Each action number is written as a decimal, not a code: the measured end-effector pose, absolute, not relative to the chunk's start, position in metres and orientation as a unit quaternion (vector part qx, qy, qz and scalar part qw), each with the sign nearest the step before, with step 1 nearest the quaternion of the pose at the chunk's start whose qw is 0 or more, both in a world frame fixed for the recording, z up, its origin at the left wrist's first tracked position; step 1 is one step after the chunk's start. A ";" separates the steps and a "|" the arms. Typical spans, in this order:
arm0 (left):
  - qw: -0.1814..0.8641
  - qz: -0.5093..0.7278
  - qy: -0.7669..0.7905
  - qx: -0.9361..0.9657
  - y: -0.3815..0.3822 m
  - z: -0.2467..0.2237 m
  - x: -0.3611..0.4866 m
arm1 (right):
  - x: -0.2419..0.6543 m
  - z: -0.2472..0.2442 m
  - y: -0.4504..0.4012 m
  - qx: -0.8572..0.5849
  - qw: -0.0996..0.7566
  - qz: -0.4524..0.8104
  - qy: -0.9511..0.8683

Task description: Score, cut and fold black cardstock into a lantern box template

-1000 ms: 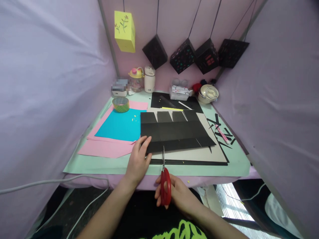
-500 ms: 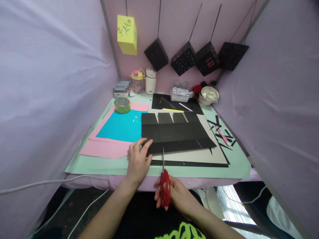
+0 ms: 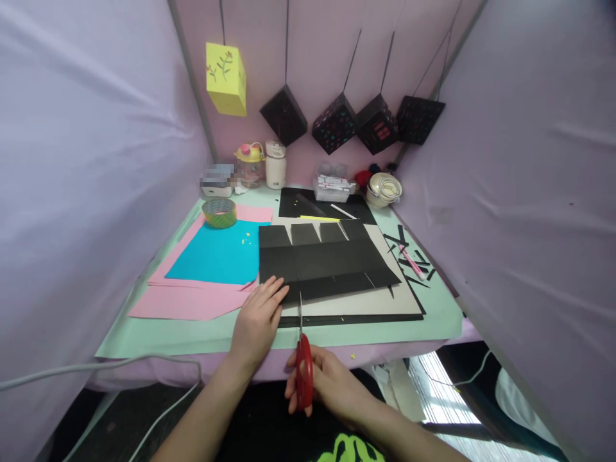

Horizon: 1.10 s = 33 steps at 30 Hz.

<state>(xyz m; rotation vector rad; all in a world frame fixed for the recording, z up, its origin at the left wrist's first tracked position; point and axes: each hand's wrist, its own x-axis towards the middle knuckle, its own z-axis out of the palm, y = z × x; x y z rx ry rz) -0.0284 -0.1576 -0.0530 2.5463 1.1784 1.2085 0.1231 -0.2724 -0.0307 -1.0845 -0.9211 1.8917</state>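
Observation:
A black paper sheet (image 3: pixel 317 263) with fold lines and flaps cut along its far edge lies on the table, its near edge slightly raised. At its near left corner is my left hand (image 3: pixel 257 321), fingers over the paper and thumb by the edge, closed on that corner. My right hand (image 3: pixel 327 382) is closed around the red handles of a pair of scissors (image 3: pixel 304 372). The blades point away from me and meet the sheet's near edge, right of my left hand. Short slits show farther right along this edge.
Blue paper (image 3: pixel 216 250) and pink paper (image 3: pixel 183 301) lie to the left, with a tape roll (image 3: pixel 219 213) on top. Black scraps surround a pink pen-shaped cutter (image 3: pixel 412 263) at right. Behind stand bottles, a marker box (image 3: pixel 333 187) and a lidded pot (image 3: pixel 384 190); paper boxes (image 3: pixel 334 124) hang above.
The whole view has shifted, so everything sits farther left and a little lower. My left fingers lie closer together over the sheet's corner. The scissors stay at the same edge.

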 end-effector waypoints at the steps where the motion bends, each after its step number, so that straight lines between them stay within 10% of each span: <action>1: 0.042 0.395 0.385 0.833 -0.157 -0.053 -0.028 | 0.123 -0.031 -0.272 -0.423 0.378 0.740 -0.362; 33: 0.124 0.421 0.464 0.770 -0.156 -0.051 -0.032 | 0.124 -0.034 -0.275 -0.431 0.374 0.740 -0.357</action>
